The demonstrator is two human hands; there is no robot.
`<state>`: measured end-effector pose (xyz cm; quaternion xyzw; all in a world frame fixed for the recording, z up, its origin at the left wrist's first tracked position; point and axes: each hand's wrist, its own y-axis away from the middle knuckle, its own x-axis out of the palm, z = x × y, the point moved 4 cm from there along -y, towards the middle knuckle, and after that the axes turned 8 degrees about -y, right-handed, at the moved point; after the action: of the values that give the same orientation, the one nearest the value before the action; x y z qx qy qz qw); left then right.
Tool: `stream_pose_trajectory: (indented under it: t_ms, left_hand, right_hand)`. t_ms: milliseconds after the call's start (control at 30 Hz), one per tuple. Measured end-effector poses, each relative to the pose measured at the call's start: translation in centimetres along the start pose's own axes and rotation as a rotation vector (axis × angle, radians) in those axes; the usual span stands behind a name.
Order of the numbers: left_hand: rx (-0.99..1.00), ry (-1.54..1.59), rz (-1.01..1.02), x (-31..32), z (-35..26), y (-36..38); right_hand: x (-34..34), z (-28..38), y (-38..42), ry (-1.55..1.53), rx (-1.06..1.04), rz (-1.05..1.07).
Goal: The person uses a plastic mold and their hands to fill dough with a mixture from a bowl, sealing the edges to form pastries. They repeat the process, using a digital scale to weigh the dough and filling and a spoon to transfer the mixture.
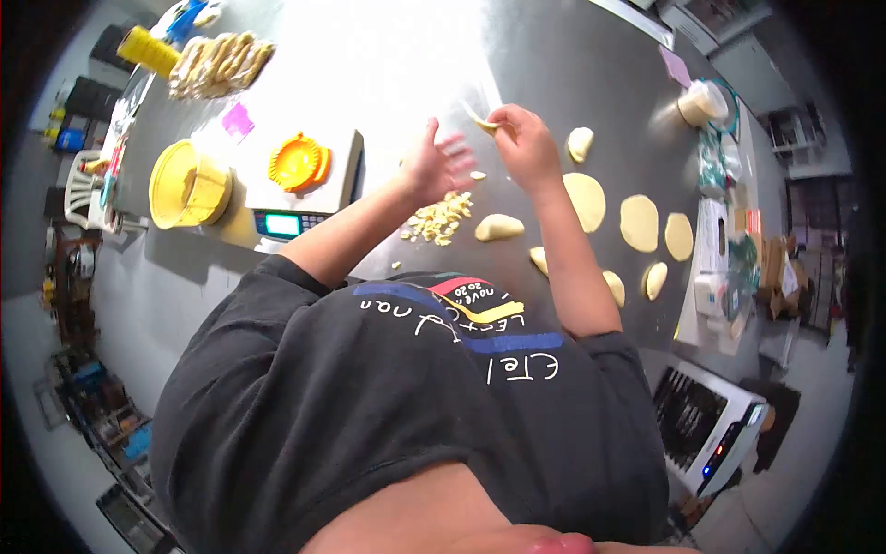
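Note:
My right hand (pixel 526 146) pinches a thin piece of dough (pixel 481 120) by its edge, holding it above the steel table (pixel 388 69). To its left, my left hand (pixel 440 168) is held in the air with fingers apart, slightly blurred and holding nothing. Below it lies a pile of small dough scraps (pixel 437 220). A folded dough lump (pixel 499 227) sits beside the pile. Flat dough rounds (pixel 639 223) lie to the right of my right forearm, one partly behind it. A smaller dough lump (pixel 580 143) rests near my right hand.
At left, a digital scale (pixel 288 222) carries an orange dumpling press (pixel 297 164). A yellow tub (pixel 188 185) stands beside it. Farther back are bagged, light-brown pieces (pixel 221 66). A container (pixel 703 103) and a white box (pixel 712 238) stand along the right edge.

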<state>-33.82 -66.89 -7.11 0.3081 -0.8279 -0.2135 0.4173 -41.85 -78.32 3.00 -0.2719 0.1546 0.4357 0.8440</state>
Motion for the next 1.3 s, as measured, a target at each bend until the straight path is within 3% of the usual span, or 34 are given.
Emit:
stream_pose_trajectory:
  t_ms: [33,67,100,133,200,300,400,467,500,600,700,767,800,867,1000,1200,1300]
  left_hand:
    - [-0.100,0.192,0.215,0.1,-0.4,1.5]
    - [-0.198,0.379,0.435,0.1,-1.0,3.0]
    - [-0.113,0.451,0.551,-0.2,-2.2,4.2]
    - [-0.009,0.551,0.900,-0.7,-4.1,5.9]
    - [0.047,0.587,0.721,-3.8,-6.1,7.1]
    - [0.043,0.533,0.691,-7.7,-8.1,8.9]
    - [0.022,0.537,0.577,-12.3,-9.1,9.8]
    - [0.012,0.538,0.505,-15.1,-9.7,10.5]
    - [0.013,0.445,0.408,-16.6,-9.6,10.9]
    - [-0.030,0.273,0.277,-20.8,-9.2,12.3]
    - [-0.073,0.136,0.169,-24.8,-8.7,12.3]
    - [-0.016,-0.219,0.013,-28.0,-9.3,11.0]
    - [-0.023,-0.228,0.024,-28.8,-10.0,10.3]
    - [0.265,-0.712,-0.010,-29.7,-12.7,9.0]
    - [0.351,-1.069,-0.158,-29.8,-16.1,6.8]
    - [0.366,-1.156,-0.306,-31.3,-15.7,4.8]
    - [0.325,-1.150,-0.277,-30.8,-16.0,5.8]
  right_hand:
    - [0.9,1.5,-0.4,-0.065,-0.191,0.009]
    - [1.8,2.6,-0.5,-0.077,-0.207,0.028]
    - [2.5,4.8,-0.3,-0.013,-0.359,0.017]
    - [3.3,6.6,0.1,0.052,-0.509,0.000]
    - [5.3,7.1,0.6,0.050,-0.469,0.059]
    - [8.8,7.0,1.2,0.097,-0.405,0.047]
    - [14.2,5.9,1.5,-0.130,-0.279,0.097]
    - [18.1,5.9,2.1,-0.407,0.121,0.043]
    - [20.3,6.0,2.6,-0.356,0.332,0.107]
    - [25.1,7.7,2.5,-0.201,0.434,0.069]
    - [28.1,8.2,2.0,-0.111,0.471,0.029]
    - [29.4,7.9,1.5,-0.069,0.448,-0.046]
    - [29.7,7.9,0.8,-0.065,0.454,-0.059]
    - [30.3,8.3,-0.6,-0.036,0.446,-0.051]
    - [31.3,7.7,-2.4,0.067,0.426,-0.078]
    - [32.5,5.4,-2.6,0.246,0.419,-0.066]
    - [32.3,5.5,-2.8,0.211,0.392,-0.077]
